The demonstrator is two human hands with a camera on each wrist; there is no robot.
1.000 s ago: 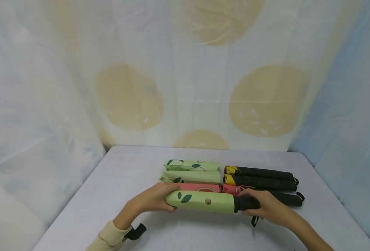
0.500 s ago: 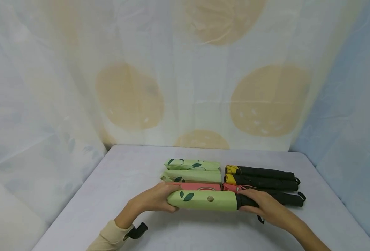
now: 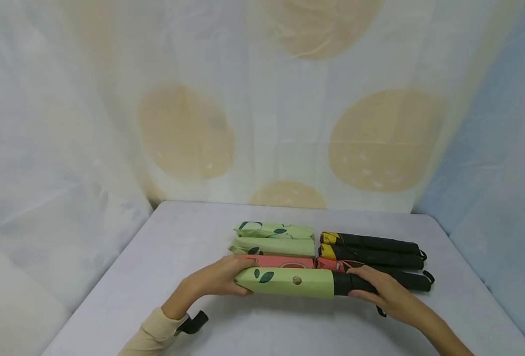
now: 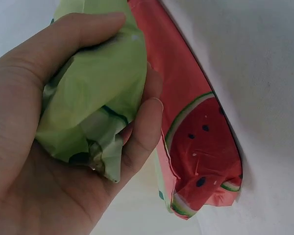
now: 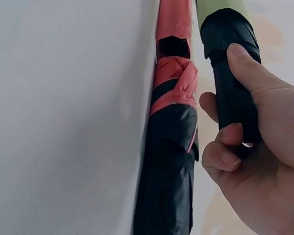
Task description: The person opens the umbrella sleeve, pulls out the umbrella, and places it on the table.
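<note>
Head view: both hands, left hand [image 3: 219,279] and right hand [image 3: 380,291], grip the green umbrella [image 3: 289,282] level.

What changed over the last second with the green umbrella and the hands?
Little: the sleeved green umbrella, gripped at both ends, moved slightly away from the person, closer to the watermelon sleeve. The right hand slid a bit further along the black handle. The left hand kept its grip; the other umbrellas stayed put.
</note>
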